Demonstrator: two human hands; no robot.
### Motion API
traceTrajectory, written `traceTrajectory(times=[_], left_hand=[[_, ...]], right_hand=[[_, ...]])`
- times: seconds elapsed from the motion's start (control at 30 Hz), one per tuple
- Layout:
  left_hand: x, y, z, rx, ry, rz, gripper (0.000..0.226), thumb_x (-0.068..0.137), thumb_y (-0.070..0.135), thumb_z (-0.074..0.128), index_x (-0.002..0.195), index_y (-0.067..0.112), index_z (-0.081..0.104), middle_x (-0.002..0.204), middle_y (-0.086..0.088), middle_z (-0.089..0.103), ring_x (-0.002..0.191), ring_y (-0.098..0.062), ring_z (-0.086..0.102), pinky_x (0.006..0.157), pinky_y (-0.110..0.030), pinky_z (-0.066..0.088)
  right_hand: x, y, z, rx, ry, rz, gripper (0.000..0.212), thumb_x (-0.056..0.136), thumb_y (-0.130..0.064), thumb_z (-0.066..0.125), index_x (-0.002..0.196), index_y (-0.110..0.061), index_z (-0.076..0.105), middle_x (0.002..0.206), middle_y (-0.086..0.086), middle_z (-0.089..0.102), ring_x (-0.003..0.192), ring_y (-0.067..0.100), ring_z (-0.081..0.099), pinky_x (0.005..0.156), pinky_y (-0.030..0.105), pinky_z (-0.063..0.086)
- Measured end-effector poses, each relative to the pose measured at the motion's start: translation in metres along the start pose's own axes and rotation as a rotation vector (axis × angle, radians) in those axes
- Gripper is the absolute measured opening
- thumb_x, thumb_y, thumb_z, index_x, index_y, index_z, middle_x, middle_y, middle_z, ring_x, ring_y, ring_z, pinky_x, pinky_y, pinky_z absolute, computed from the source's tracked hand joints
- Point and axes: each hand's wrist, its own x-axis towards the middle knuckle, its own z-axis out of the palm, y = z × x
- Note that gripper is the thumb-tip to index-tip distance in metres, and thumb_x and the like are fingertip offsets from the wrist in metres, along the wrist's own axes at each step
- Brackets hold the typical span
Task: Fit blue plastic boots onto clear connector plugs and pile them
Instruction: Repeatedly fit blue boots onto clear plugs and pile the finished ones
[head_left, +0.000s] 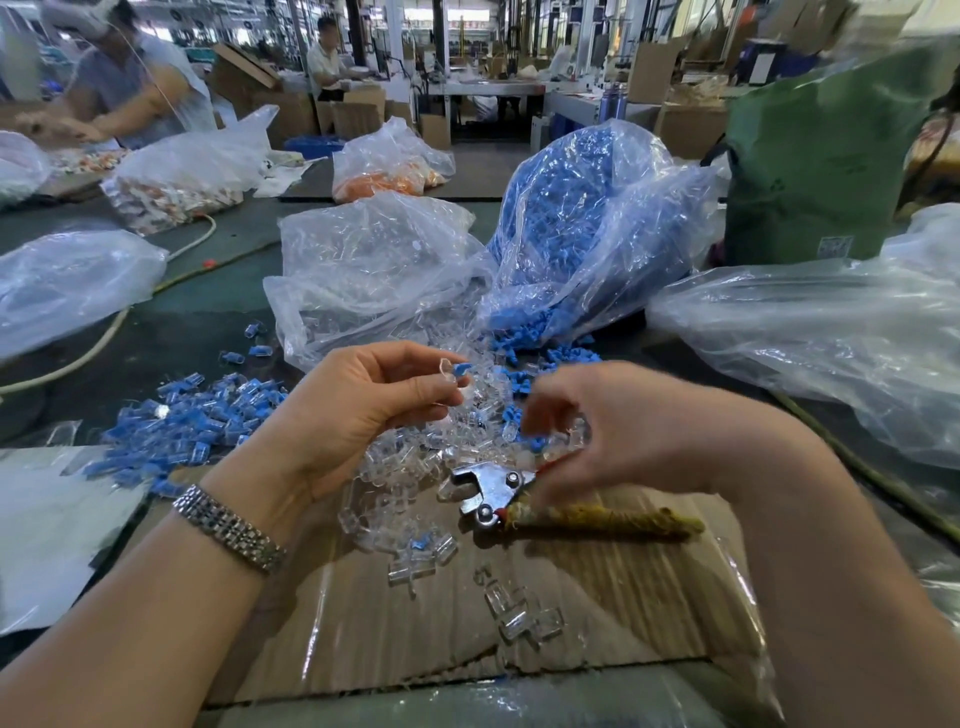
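- Head view: the left hand (363, 400) is raised over the desk (208, 306), fingers curled, pinching a clear plug (448, 370) with a small blue boot (461, 369) at its tip.
- Right hand (613, 431) is blurred; its fingers curl down among the loose clear plugs (467, 431), and whether it has hold of one cannot be told.
- Clear plugs are small see-through blocks; more lie scattered on a plastic-covered cardboard sheet (597, 613) in front.
- Finished pieces, clear with blue ends, form a pile (192, 421) to the left of the left hand.
- Metal pliers (498, 493) with a yellowish wrapped handle lie on the cardboard, just under the right hand.
- Loose blue boots (545, 343) spill from the mouth of a clear bag (597, 218) packed with them.
- Beside it on the left, another clear bag (374, 265) holds clear plugs; its contents are hard to make out through the creased film.
- Further bags hold orange (389, 182) and mixed parts.
- Both forearms are cut off by the lower edge; a metal watch band (228, 527) sits on the left wrist.
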Motion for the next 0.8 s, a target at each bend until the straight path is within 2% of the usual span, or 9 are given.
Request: traceTrajectory(times=[0.03, 0.1, 0.2, 0.3, 0.37, 0.43, 0.5, 0.6, 0.8], left_hand=[[0.000, -0.001, -0.001, -0.005, 0.009, -0.002, 0.026, 0.074, 0.013, 0.076, 0.100, 0.011, 0.080, 0.106, -0.017, 0.076, 0.093, -0.023, 0.075, 0.077, -0.026, 0.061], [0.001, -0.001, -0.001, -0.038, 0.021, -0.007, 0.025, 0.074, 0.011, 0.075, 0.098, 0.011, 0.080, 0.104, -0.018, 0.076, 0.089, -0.022, 0.074, 0.079, -0.029, 0.062], [0.002, 0.000, -0.002, -0.109, 0.041, -0.003, 0.022, 0.074, 0.007, 0.074, 0.094, 0.010, 0.081, 0.100, -0.017, 0.076, 0.085, -0.021, 0.074, 0.077, -0.028, 0.062], [0.002, 0.001, -0.004, -0.153, 0.058, -0.009, 0.024, 0.075, 0.007, 0.072, 0.098, 0.007, 0.078, 0.103, -0.017, 0.076, 0.087, -0.021, 0.074, 0.080, -0.029, 0.062], [0.002, 0.003, -0.006, -0.182, 0.072, -0.013, 0.027, 0.076, 0.006, 0.071, 0.102, 0.005, 0.075, 0.104, -0.016, 0.076, 0.088, -0.021, 0.074, 0.078, -0.027, 0.061], [0.002, 0.005, -0.007, -0.215, 0.084, -0.010, 0.029, 0.078, 0.006, 0.069, 0.106, 0.004, 0.073, 0.104, -0.014, 0.077, 0.088, -0.020, 0.074, 0.076, -0.026, 0.061], [0.002, 0.005, -0.007, -0.244, 0.091, -0.001, 0.029, 0.079, 0.005, 0.068, 0.108, 0.004, 0.072, 0.106, -0.013, 0.076, 0.092, -0.020, 0.074, 0.079, -0.027, 0.061], [-0.001, 0.007, -0.005, -0.252, 0.073, 0.024, 0.025, 0.077, 0.006, 0.070, 0.100, 0.010, 0.078, 0.109, -0.012, 0.076, 0.098, -0.020, 0.073, 0.088, -0.031, 0.060], [-0.004, 0.010, 0.004, -0.188, 0.060, 0.066, 0.021, 0.070, 0.009, 0.073, 0.088, 0.016, 0.082, 0.101, -0.006, 0.077, 0.096, -0.017, 0.070, 0.093, -0.034, 0.057]], right_hand=[[-0.002, 0.000, 0.001, -0.106, -0.109, 0.030, 0.056, 0.062, -0.057, 0.089, 0.106, -0.037, 0.061, 0.100, -0.019, 0.059, 0.093, -0.001, 0.056, 0.084, 0.025, 0.050], [0.000, -0.003, 0.007, -0.248, -0.198, 0.054, 0.064, 0.058, -0.064, 0.087, 0.110, -0.038, 0.058, 0.106, -0.018, 0.055, 0.102, 0.010, 0.053, 0.091, 0.036, 0.049], [0.008, -0.007, 0.016, -0.285, -0.208, 0.081, 0.058, 0.063, -0.064, 0.082, 0.109, -0.042, 0.055, 0.112, -0.011, 0.053, 0.111, 0.023, 0.047, 0.096, 0.047, 0.043], [0.008, -0.006, 0.016, -0.301, -0.149, 0.065, 0.049, 0.066, -0.069, 0.070, 0.102, -0.038, 0.058, 0.104, -0.009, 0.055, 0.109, 0.025, 0.044, 0.098, 0.046, 0.039], [0.003, -0.008, 0.013, -0.230, -0.085, 0.019, 0.054, 0.066, -0.073, 0.061, 0.097, -0.030, 0.065, 0.095, -0.008, 0.062, 0.100, 0.017, 0.050, 0.094, 0.039, 0.037], [0.000, -0.009, 0.009, -0.033, 0.002, -0.026, 0.043, 0.074, -0.061, 0.062, 0.088, -0.021, 0.068, 0.078, -0.010, 0.068, 0.075, 0.005, 0.057, 0.075, 0.026, 0.042], [0.001, -0.008, 0.005, 0.179, 0.106, -0.010, 0.031, 0.088, -0.046, 0.061, 0.080, -0.017, 0.065, 0.067, -0.011, 0.067, 0.055, 0.008, 0.057, 0.057, 0.026, 0.046], [0.004, -0.009, 0.002, 0.343, 0.165, 0.022, 0.033, 0.100, -0.040, 0.056, 0.083, -0.013, 0.063, 0.078, 0.005, 0.074, 0.072, 0.023, 0.071, 0.072, 0.041, 0.058], [0.007, -0.015, 0.007, 0.474, 0.107, 0.025, 0.041, 0.101, -0.043, 0.055, 0.092, -0.004, 0.063, 0.090, 0.016, 0.071, 0.085, 0.033, 0.072, 0.081, 0.054, 0.059]])
